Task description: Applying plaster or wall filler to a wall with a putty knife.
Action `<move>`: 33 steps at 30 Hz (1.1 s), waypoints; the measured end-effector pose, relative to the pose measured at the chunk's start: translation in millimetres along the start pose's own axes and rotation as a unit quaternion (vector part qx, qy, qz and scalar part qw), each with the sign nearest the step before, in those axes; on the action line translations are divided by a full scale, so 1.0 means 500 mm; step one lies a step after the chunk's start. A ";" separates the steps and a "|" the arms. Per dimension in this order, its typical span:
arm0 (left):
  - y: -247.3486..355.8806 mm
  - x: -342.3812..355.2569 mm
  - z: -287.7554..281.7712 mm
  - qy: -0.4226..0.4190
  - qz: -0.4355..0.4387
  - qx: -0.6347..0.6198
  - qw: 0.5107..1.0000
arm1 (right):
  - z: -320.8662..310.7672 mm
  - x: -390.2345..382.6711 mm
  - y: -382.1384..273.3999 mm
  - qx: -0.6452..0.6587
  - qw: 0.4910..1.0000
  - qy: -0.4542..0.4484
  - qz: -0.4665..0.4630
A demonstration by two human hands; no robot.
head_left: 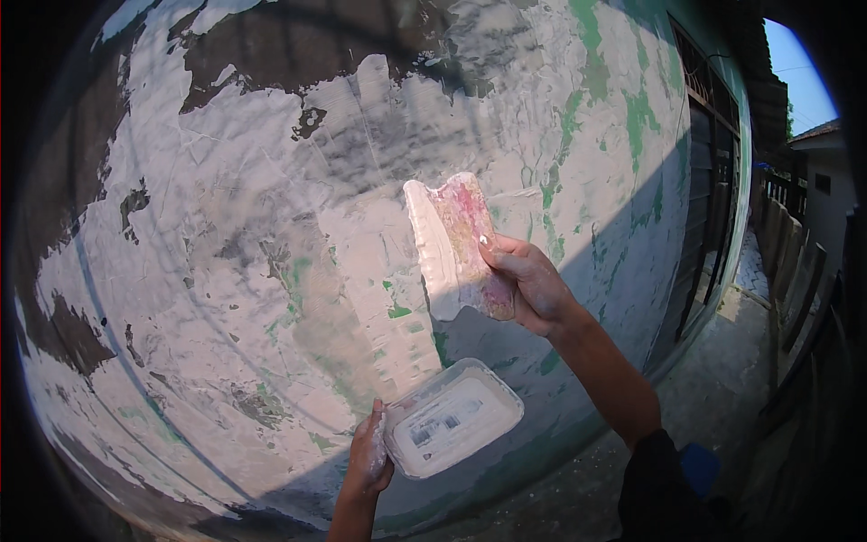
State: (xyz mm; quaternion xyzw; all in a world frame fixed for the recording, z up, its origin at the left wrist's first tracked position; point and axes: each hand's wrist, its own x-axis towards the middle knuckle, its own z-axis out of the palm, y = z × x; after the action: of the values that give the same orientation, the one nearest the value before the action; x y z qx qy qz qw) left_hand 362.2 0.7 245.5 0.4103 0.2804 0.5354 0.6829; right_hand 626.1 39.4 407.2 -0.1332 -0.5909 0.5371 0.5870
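Note:
My right hand (533, 285) grips a flat scraper (465, 239) by its right edge, thumb on the near face. The scraper has pink and yellowish stains, and a thick band of white putty lies along its left edge. Lower down, my left hand (368, 452) holds a shallow, clear plastic tub (452, 420) by its left side. White paste coats the inside of the tub, thinner in the middle. Both things are in front of a wall (361, 262) patched with white putty, green paint and dark grey areas. Whether the scraper touches the wall, I cannot tell.
A barred window or door (709, 172) is set into the wall at the right. Beyond it run a narrow concrete path (736, 334) and a fence of upright boards (786, 244). Something blue (698, 467) sits low by my right sleeve. Sunlight and shadow split the wall.

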 end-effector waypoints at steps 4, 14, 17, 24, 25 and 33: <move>0.033 -0.002 0.012 -0.040 0.005 0.002 0.999 | 0.035 0.137 -0.178 -0.061 0.981 0.070 -0.171; -0.030 -0.015 -0.112 0.027 -0.015 0.002 1.000 | 0.165 0.389 -0.418 -0.610 0.563 0.367 -0.420; -0.056 -0.025 -0.160 0.033 -0.039 0.021 0.998 | 0.204 0.441 -0.385 -0.635 0.567 0.384 -0.358; -0.030 -0.069 -0.164 0.123 -0.074 0.068 0.987 | 0.269 0.514 -0.290 -0.701 0.492 0.377 -0.352; -0.031 -0.068 -0.174 0.123 -0.077 0.067 0.987 | 0.283 0.515 -0.278 -0.704 0.497 0.361 -0.355; -0.050 -0.054 -0.256 0.072 -0.085 0.060 0.992 | 0.313 0.429 -0.338 -0.682 0.546 0.333 -0.355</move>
State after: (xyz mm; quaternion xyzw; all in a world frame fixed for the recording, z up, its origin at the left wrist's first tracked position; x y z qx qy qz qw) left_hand 262.3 5.8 157.8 0.3853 0.3941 0.4858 0.6784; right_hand 516.1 67.9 700.4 -0.4421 -0.5403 -0.3628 0.6173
